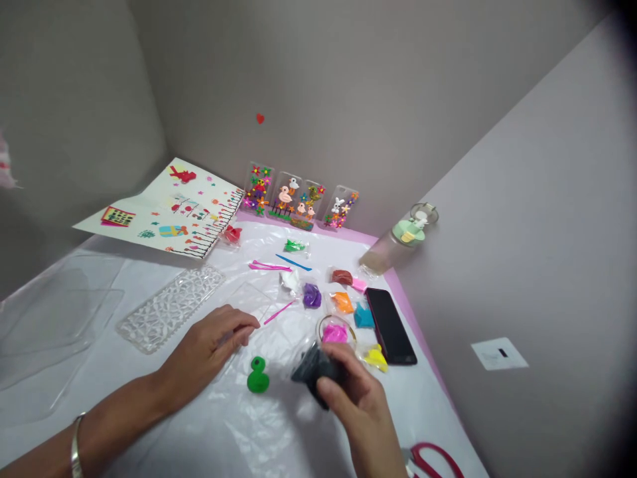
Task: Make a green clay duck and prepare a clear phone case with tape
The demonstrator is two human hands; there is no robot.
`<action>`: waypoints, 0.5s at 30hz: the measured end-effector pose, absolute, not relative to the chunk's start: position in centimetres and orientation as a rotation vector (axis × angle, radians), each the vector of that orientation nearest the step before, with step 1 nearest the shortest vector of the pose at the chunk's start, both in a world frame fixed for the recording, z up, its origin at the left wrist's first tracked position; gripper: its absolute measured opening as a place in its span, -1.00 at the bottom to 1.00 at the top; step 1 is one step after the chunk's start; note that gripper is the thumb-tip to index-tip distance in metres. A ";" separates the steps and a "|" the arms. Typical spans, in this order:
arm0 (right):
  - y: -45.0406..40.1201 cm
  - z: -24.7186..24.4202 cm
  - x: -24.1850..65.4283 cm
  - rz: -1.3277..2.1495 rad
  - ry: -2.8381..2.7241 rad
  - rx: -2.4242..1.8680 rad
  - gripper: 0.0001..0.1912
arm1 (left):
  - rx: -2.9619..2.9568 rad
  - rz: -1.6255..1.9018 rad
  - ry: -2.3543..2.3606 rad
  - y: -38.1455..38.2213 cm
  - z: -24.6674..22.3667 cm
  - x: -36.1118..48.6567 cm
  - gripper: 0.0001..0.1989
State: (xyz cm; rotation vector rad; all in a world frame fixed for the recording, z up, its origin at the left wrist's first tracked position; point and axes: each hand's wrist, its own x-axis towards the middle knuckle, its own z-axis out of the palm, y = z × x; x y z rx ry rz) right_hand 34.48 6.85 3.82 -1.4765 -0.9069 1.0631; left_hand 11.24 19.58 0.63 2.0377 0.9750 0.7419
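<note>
The right hand (368, 405) holds the black packet (314, 369) between thumb (330, 392) and fingers (343, 356).

glossy black phone (391, 326) — shiny, crinkled clear plastic sheet (239, 425)

Left hand (213, 338) reaching in from lower left, fingers curling; right hand (355, 392) gripping at lower centre.

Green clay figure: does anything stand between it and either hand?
Nothing visible stands between the green clay figure and the left hand. On the other side, the black clay packet, held up in the right hand, is between that hand's fingers and the figure.
</note>
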 end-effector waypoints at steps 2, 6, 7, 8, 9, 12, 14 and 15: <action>5.7 3.6 34.1 1.122 -1.048 -1.464 -0.62 | 2.055 0.777 0.970 19.6 0.6 11.3 -0.76; 3.7 0.6 32.6 1.198 -1.280 -1.434 -0.54 | 2.082 0.829 0.953 19.6 0.3 11.4 -0.76; 3.4 -0.2 32.2 1.151 -1.343 -1.429 -0.55 | 2.085 0.840 0.950 19.5 0.2 11.4 -0.75; 3.3 -0.8 31.8 1.124 -1.429 -1.423 -0.56 | 2.087 0.849 0.946 19.5 0.1 11.4 -0.74; 3.3 -1.2 31.5 1.078 -1.515 -1.410 -0.59 | 2.086 0.860 0.946 19.5 0.0 11.4 -0.74; 4.1 -0.6 31.3 0.932 -1.719 -1.422 -0.72 | 2.087 0.880 0.943 19.3 -0.4 11.4 -0.73; 5.0 0.9 31.5 0.860 -1.787 -1.536 -0.87 | 2.089 0.890 0.944 19.3 -0.5 11.4 -0.73; 5.5 1.6 31.6 0.837 -1.801 -1.629 -0.89 | 2.090 0.893 0.944 19.2 -0.6 11.4 -0.73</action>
